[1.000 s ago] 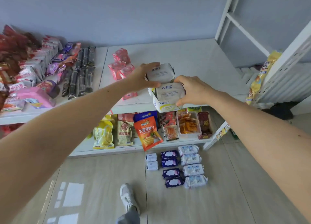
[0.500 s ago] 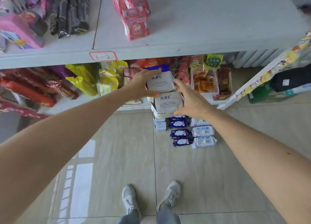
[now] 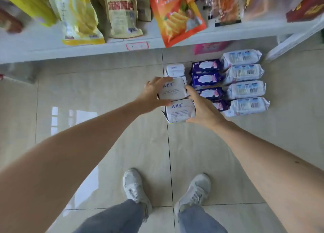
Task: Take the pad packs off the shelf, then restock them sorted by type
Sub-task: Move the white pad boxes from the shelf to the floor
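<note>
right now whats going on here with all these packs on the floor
A person is bending over the floor with white ABC pad packs held between both hands: the left hand grips the upper pack, the right hand the lower pack. Beside them lie rows of purple packs and pale blue packs.

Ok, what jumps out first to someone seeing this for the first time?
Two hands at centre: the left hand and right hand grip white ABC-printed pad packs above the tiled floor. Right of them lie dark purple pad packs and pale blue-white pad packs in columns.
</note>
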